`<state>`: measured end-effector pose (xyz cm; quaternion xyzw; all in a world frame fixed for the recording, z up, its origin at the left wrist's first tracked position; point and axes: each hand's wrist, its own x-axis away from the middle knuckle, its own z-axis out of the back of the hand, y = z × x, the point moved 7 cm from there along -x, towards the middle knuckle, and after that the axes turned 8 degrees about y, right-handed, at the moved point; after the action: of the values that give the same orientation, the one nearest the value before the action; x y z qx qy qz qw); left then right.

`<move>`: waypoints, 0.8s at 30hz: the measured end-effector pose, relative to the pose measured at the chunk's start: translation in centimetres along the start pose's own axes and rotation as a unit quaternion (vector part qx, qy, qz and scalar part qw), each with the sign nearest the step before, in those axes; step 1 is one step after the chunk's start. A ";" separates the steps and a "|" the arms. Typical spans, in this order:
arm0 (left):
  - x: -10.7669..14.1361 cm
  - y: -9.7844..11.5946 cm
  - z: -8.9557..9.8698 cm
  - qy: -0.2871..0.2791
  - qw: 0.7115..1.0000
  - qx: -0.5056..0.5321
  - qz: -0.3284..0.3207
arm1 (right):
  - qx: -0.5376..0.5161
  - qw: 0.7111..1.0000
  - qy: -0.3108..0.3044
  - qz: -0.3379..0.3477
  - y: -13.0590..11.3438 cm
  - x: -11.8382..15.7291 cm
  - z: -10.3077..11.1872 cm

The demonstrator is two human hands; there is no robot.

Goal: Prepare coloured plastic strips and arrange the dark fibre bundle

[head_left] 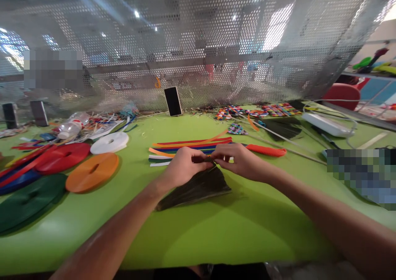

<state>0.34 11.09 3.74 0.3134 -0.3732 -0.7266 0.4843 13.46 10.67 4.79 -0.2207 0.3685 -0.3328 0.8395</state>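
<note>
A dark, fan-shaped piece point(198, 190), like a dried palm leaf, has its wide edge toward me over the green table. My left hand point(185, 164) pinches its narrow top edge from the left. From the right, my right hand point(236, 158) pinches the same edge, fingertips close to those of the left. Fingers cover the exact spot they grip. Just behind the hands lie flat coloured strips point(161, 151) in red, orange, blue, green and white. Beside my right wrist rests a ribbed red-orange piece point(267, 150).
Rolls of strip stand left: orange point(105, 177), red point(72, 158), green point(46, 201), white point(117, 142). A phone point(172, 101) leans at the back before a perforated metal screen point(198, 36). Woven colourful pieces point(224, 114) and a white power strip point(324, 124) lie back right.
</note>
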 end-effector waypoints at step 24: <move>0.4 1.3 -0.3 -0.083 0.994 -0.049 -0.056 | 0.006 1.000 -0.018 0.014 -0.6 0.2 -0.3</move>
<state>1.11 10.33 4.66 0.2485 -0.3582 -0.7931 0.4253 13.10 10.09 4.94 -0.2166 0.3541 -0.3193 0.8519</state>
